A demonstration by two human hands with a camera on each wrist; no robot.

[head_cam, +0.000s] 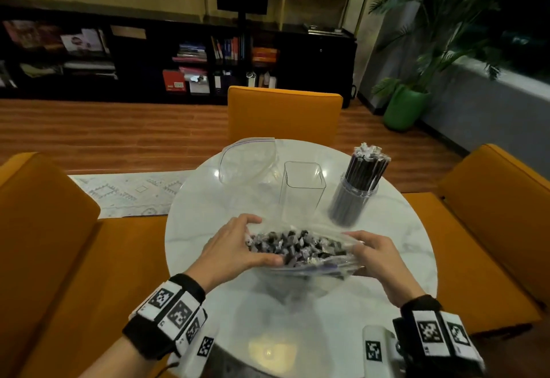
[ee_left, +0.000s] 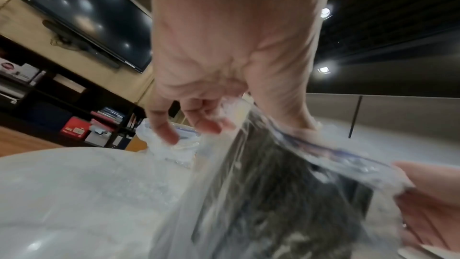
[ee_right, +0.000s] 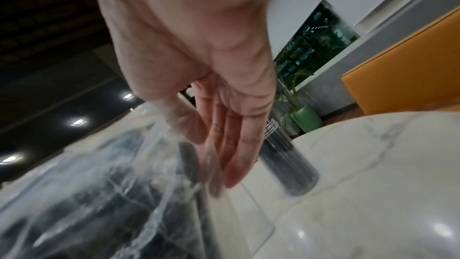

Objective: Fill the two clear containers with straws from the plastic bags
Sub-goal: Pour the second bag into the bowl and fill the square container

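Observation:
A clear zip bag (head_cam: 297, 251) full of dark wrapped straws stands open-mouthed at the table's near middle. My left hand (head_cam: 256, 240) grips the mouth's left edge, fingers curled over the rim (ee_left: 211, 125). My right hand (head_cam: 359, 254) pinches the right edge, with the thumb behind the plastic and the fingers outside (ee_right: 231, 164). Beyond the bag stands an empty square clear container (head_cam: 302, 190). To its right a round clear container (head_cam: 354, 199) is packed with upright straws (head_cam: 369, 166). The round container (ee_right: 288, 164) also shows past my right fingers.
An empty zip bag (head_cam: 247, 163) lies at the far left of the round white marble table (head_cam: 208, 258). Orange chairs (head_cam: 284, 112) ring the table. A potted plant (head_cam: 404, 107) stands at the right, dark shelving along the back wall.

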